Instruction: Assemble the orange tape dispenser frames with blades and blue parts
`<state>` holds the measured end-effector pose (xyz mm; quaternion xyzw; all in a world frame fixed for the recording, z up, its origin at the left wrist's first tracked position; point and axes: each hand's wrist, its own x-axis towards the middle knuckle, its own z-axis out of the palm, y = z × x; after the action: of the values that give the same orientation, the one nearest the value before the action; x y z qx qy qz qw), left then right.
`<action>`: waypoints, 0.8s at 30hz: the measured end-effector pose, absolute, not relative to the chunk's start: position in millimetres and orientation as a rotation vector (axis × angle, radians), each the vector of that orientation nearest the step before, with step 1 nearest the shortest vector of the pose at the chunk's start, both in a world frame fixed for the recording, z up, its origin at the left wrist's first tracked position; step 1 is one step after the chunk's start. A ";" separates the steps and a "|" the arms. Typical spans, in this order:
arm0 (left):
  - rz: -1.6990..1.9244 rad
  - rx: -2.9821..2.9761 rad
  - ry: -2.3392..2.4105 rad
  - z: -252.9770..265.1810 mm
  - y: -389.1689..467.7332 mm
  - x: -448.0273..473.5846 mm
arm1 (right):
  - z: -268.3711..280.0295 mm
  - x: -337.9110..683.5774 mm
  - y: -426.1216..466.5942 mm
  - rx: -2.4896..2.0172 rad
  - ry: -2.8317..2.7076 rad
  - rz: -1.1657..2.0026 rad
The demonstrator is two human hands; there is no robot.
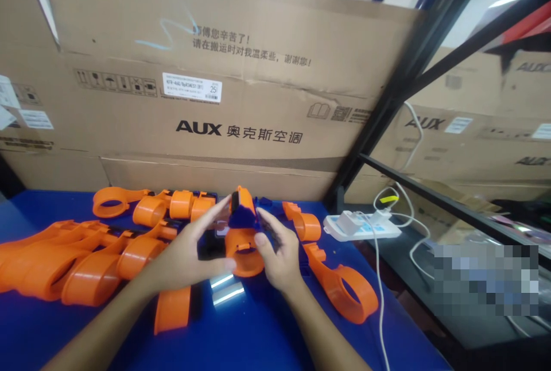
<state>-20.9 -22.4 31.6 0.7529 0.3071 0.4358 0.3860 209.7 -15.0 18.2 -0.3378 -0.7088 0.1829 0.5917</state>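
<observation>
Between my hands is an orange plastic ring part (243, 257) with a dark blue and black piece at its upper end. My left hand (200, 244) has its fingertips at the black upper edge and its thumb by the ring's left side. On the other side, my right hand (279, 247) grips it, fingers at the blue section and thumb against the ring. Left of my hands lie several similar orange ring parts (92, 276) with long arms. To the right lies another orange ring part (353, 296), with a smaller orange piece (307, 227) behind it.
A blue tabletop (267, 342) carries the parts. Behind it stands a large cardboard box (258, 101). At the right are a white power strip (361, 227), a white cable (381, 313) crossing the table, and a black metal rack post (387, 107).
</observation>
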 end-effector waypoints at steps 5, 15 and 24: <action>1.077 1.816 0.824 26.7 -18.8 -20.3 | 19.8 201.2 -12.5 -0.881 -1.539 0.930; 1.035 1.731 0.762 32.9 -14.6 -22.9 | 14.0 196.1 -7.4 -0.924 -1.303 1.403; 1.137 1.573 0.801 28.8 -8.5 -15.6 | 13.2 191.5 -8.3 -0.893 -1.298 1.409</action>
<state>-15.6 -8.5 28.8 0.6498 0.3310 0.4698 0.4975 191.5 -8.3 13.2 -0.3681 -0.5347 0.5804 0.4916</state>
